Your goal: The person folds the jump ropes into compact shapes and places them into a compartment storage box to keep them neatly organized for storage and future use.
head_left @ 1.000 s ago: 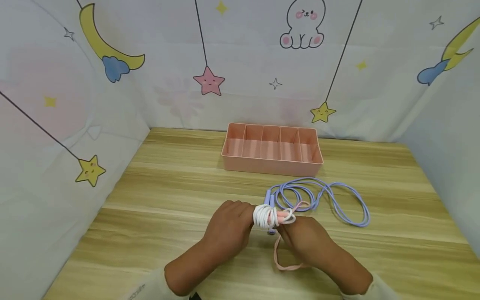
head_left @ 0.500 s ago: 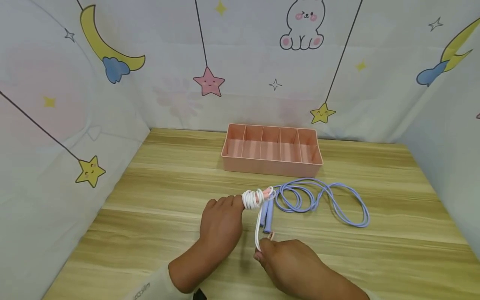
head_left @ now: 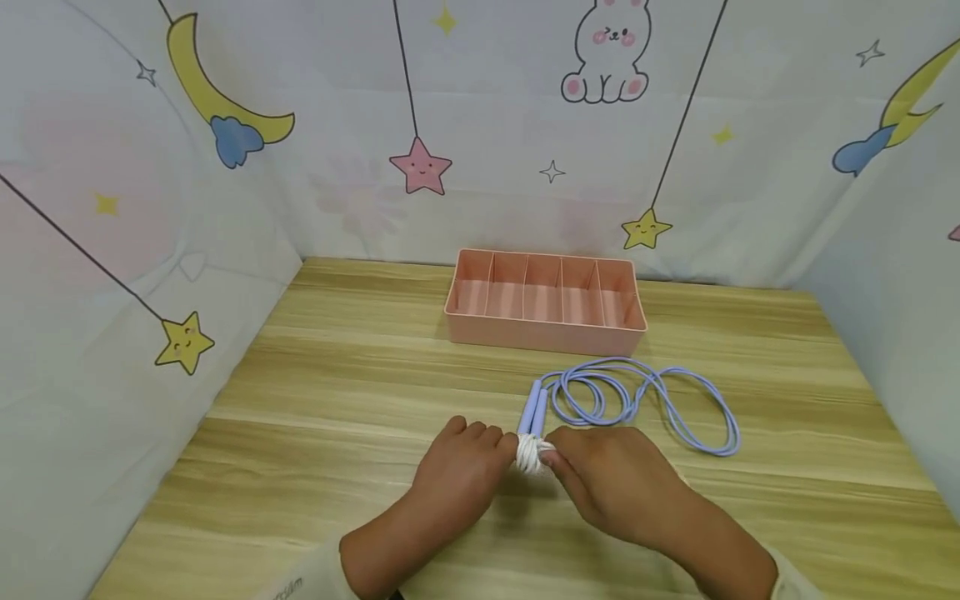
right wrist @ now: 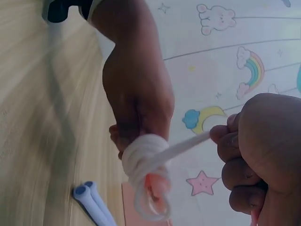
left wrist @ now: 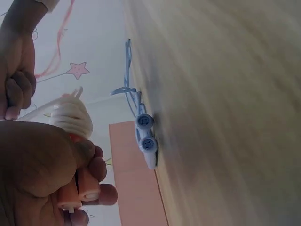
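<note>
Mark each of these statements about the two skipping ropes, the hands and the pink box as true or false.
1. The left hand grips the pink handles wound with white rope. True.
2. The purple rope lies inside the pink box. False: it lies on the table, in front of the box.
3. The right hand pinches a strand of the white rope. True.
4. The purple handles stand upright. False: they lie flat, side by side.
</note>
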Motion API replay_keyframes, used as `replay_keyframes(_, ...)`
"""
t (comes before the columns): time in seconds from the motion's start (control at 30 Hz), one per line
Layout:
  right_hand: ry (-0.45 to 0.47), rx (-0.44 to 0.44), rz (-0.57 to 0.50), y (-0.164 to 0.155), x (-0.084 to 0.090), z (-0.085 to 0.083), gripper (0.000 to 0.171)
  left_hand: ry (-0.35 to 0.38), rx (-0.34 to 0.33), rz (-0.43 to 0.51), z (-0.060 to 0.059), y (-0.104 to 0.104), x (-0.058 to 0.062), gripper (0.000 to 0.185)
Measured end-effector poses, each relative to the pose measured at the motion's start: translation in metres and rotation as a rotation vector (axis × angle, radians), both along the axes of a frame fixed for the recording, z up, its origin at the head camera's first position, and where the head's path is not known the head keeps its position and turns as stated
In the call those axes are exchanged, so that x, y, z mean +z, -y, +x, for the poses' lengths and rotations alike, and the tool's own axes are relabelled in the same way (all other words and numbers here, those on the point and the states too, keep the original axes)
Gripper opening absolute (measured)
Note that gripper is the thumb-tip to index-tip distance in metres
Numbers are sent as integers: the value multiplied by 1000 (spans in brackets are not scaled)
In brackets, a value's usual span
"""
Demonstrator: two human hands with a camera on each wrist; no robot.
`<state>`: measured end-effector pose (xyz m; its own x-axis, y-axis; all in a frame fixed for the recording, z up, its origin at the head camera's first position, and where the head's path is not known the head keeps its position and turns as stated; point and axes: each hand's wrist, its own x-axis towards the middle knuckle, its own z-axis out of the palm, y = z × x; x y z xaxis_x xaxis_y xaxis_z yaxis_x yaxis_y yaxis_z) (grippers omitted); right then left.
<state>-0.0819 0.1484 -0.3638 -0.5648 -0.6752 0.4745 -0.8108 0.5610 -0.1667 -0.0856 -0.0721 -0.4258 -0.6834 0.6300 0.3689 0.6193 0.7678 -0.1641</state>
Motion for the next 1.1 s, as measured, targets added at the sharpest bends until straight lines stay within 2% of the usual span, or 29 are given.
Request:
replay_keyframes(0.2, 46, -52, 1, -13, -10, -19, 44, -120, -188, -25, -2, -3, 6, 6)
replay_keyframes(0.27, 69, -64, -19, -19, -15, -26, 44, -129, -218, 7, -4, -1, 7, 2)
replay_keyframes(0.37, 94, -78, -59, -27, -23, -30, 40, -113, -211, 119, -5, 2, 7, 7)
replay_keyframes(0.53, 149, -111, -61, -24, -32, -26, 30, -68, -144, 383, -6, 2, 8, 17)
replay_keyframes(0.67, 191, -173, 29, -9, -33, -13, 14, -38, -50, 493, -4, 0, 8, 18)
replay_keyframes(0.77, 148, -162, 83, 1, -36, -1, 13, -33, 79, 509, -5, -1, 10, 19)
replay_keyframes(0.9, 70, -12, 84, 15, -43, 20, 29, -90, 250, 489, -14, 3, 14, 19)
replay_keyframes(1.0, 77, 78, 58, 24, -41, 35, 32, -123, 295, 412, -20, 8, 11, 20)
replay_keyframes(1.1, 62, 117, 47, 27, -30, 40, 31, -97, 304, 308, -20, 9, 4, 23)
